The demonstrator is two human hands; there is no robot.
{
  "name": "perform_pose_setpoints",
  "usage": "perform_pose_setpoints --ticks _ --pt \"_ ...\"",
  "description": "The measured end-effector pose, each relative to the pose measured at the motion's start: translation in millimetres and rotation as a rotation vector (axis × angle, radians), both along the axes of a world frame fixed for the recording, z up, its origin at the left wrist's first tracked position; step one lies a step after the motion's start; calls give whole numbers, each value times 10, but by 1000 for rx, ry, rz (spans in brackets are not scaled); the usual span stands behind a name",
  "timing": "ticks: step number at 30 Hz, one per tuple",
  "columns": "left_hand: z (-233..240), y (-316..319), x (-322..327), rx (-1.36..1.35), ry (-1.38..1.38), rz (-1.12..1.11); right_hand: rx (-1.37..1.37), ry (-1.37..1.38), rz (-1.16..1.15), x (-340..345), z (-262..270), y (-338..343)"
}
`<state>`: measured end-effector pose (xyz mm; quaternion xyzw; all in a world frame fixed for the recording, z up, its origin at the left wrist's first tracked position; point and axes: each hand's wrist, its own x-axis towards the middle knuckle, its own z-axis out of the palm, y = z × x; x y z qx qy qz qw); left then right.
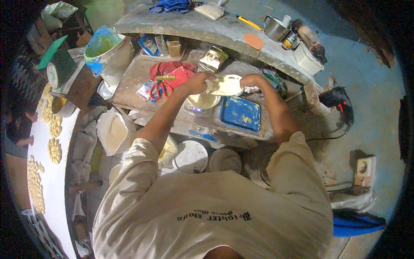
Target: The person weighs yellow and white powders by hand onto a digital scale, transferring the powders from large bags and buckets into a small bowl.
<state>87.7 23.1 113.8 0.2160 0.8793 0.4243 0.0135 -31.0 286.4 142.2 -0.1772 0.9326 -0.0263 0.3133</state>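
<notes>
A pale, shallow container [227, 84] with cream-coloured material inside is tilted over the front part of the wooden worktable. My left hand [198, 83] grips its left end. At the other end my right hand [252, 81] is closed at the rim, its fingertips mostly hidden. Just below and left of the container, a round bowl [204, 101] rests on a digital kitchen scale [198, 110] with a lit display. To the right of the scale lies a blue tray [241, 114] smeared with pale yellow residue.
Red-handled scissors [161, 91], a red cloth [171, 72] and a gold foil packet [213, 60] lie behind. A concrete ledge [181, 24] holds a metal mug [275, 29]. At left, dough pieces [55, 150] cover a white table near another person's hand [29, 140].
</notes>
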Motion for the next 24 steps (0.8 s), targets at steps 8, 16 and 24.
perform_pose_setpoints --ticks 8,16,24 --pt "-471 -37 -181 99 205 -115 111 28 56 -145 -1 -177" --pt "-903 136 -373 199 15 -291 101 60 21 -7 117 -367" --pt "-1092 -51 -347 -5 351 -164 48 -3 -27 -233 -162 -58"
